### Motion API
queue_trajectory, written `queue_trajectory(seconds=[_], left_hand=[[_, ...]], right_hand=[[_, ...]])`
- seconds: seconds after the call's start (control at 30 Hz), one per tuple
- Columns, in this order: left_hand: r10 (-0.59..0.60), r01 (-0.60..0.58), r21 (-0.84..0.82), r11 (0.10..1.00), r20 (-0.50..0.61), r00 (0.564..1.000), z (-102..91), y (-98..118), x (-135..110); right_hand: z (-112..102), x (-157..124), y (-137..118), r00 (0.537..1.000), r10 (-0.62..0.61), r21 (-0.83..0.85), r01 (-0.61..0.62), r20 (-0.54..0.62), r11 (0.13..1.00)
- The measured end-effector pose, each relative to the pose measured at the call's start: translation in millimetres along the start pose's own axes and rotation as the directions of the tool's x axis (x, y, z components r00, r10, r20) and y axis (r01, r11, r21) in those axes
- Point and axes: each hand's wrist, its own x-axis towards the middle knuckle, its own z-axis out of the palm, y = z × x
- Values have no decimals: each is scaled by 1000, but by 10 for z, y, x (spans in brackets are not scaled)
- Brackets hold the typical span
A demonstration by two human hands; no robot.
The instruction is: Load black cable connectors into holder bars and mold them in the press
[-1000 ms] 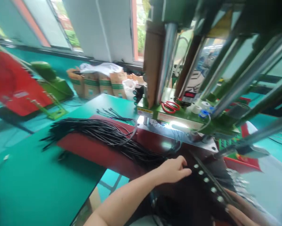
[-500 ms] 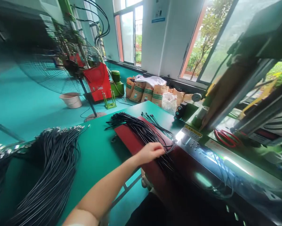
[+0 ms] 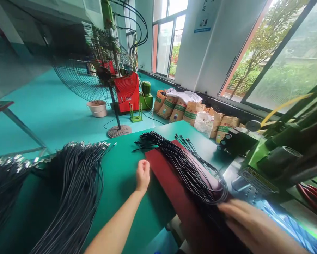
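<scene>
My left hand (image 3: 143, 175) is closed in a loose fist above the green tabletop, left of the red board (image 3: 160, 173); nothing shows in its fingers. At the lower right, my right hand (image 3: 249, 222) is blurred, with its fingers stretched out beside the looped end of a bundle of black cables (image 3: 184, 164). That bundle lies lengthwise along the red board, its connector ends at the far side. A smaller group of black cables (image 3: 197, 153) runs along the board's right edge and curves into the same loop.
On the left, a large pile of black cables (image 3: 79, 176) with shiny metal ends hangs over the green table (image 3: 121, 169). A green press machine (image 3: 277, 162) stands close on the right. Beyond are a fan (image 3: 104, 76), a bucket (image 3: 97, 108) and paper sacks (image 3: 192, 111).
My left hand has left the cable bundle and moved left over the green table. My right hand has come into view at the lower right. The camera view has turned left.
</scene>
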Motion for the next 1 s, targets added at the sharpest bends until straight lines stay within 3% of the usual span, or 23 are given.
queue_trajectory(seconds=[0.1, 0.2, 0.27, 0.33, 0.43, 0.63, 0.83, 1.0], left_hand=[[-45, 44, -43, 998, -21, 999, -9, 2, 19], [-51, 51, -35, 998, 2, 999, -32, 30, 39], [-49, 49, -14, 999, 26, 998, -36, 49, 44], [-50, 50, 7, 999, 45, 998, -27, 67, 44], [-56, 55, 16, 998, 80, 995, -7, 90, 46], [-89, 87, 25, 996, 135, 987, -2, 103, 42], [-69, 68, 16, 998, 134, 989, 4, 91, 34], [-59, 58, 8, 998, 108, 992, 15, 54, 46]], right_hand=[[247, 1212, -159, 997, -59, -27, 61, 53, 998], [668, 2337, -244, 1000, 1, -85, 1, 26, 996], [961, 2865, -271, 995, 89, -131, -84, 37, 988], [1196, 3196, -284, 978, 203, -179, -191, 53, 965], [1379, 3436, -276, 947, 298, -230, -265, 123, 936], [1472, 3645, -155, 920, 314, -277, -246, 235, 929], [1615, 3730, -60, 920, 342, -279, -284, 188, 917], [1413, 3679, -84, 946, 302, -209, -273, 121, 939]])
